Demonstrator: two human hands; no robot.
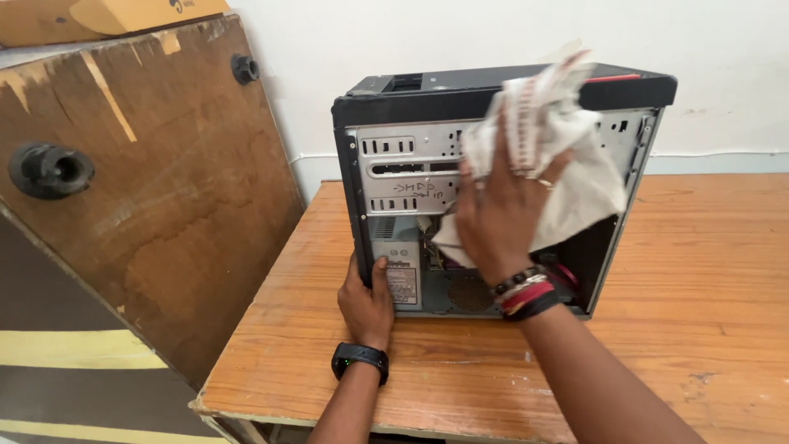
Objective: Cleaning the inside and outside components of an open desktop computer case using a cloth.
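On the wooden worktop (657, 329), the left hand (366, 306) grips the open black metal computer case (411, 164); right hand (501, 210) fingers clamp a crumpled white cloth (575, 156) against it.

white cloth (567, 156) is motion-blurred, covering the fingers of the right hand (501, 214) and much of the case interior.

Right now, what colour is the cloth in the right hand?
Off-white with faint red stripes; the cloth shows in the head view, though it is blurred.
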